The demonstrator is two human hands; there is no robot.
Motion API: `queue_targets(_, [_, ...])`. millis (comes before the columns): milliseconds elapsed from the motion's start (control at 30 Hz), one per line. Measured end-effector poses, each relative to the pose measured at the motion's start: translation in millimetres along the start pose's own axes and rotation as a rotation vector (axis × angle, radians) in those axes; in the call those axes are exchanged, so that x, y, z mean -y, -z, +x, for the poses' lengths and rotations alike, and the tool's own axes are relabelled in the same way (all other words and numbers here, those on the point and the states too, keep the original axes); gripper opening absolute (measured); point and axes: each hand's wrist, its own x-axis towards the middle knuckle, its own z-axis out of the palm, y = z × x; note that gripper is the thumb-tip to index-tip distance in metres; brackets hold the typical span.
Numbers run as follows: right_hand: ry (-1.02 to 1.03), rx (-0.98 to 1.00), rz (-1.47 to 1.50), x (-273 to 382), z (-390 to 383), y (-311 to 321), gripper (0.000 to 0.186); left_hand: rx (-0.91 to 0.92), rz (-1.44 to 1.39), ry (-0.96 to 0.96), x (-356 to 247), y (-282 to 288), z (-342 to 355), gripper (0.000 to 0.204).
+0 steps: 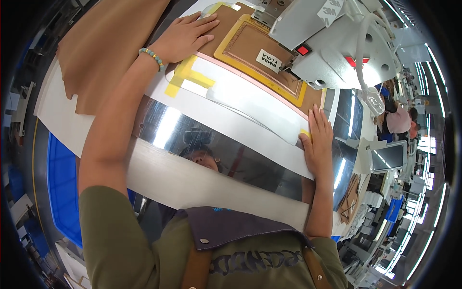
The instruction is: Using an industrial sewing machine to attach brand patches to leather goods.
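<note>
L hand [182, 37], R hand [318, 144] flat, fingers outstretched, at opp ends of brn sheet [228, 20], yel frame [261, 75] btwn

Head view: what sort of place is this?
Probably a factory workshop, perhaps for leather-like goods: a grey machine stands over a yellow frame, brown sheet material lies at left, and rows of strip lights stretch beyond.

A big blue tub [63, 192] is on the left, near a yellow line [33, 156] on the floor. Far to the right is a person in pink [398, 120]. Long white lights [421, 257] shine there. A small blue thing [394, 209] might be a box.
</note>
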Motion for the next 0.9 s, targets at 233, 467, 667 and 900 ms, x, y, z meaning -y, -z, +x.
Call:
queue_targets(233, [-0.004,0.014,0.006,1,2,1,0.068,-0.032,0.03,0.007,-1,-4,-3,0.06])
queue_targets(467, [-0.009,0.011,0.01,3,2,2,0.069,-0.04,0.017,0.002,-2,-2,-3,0.061])
queue_targets(667, [-0.017,0.031,0.001,3,0,5,0.067,-0.257,-0.084,-0.011,-9,8,-6,0.057])
queue_targets(900, [-0.03,-0.226,0.193,-18,4,-3,0.061,-0.237,-0.205,-0.166,-21,19,-7,0.047])
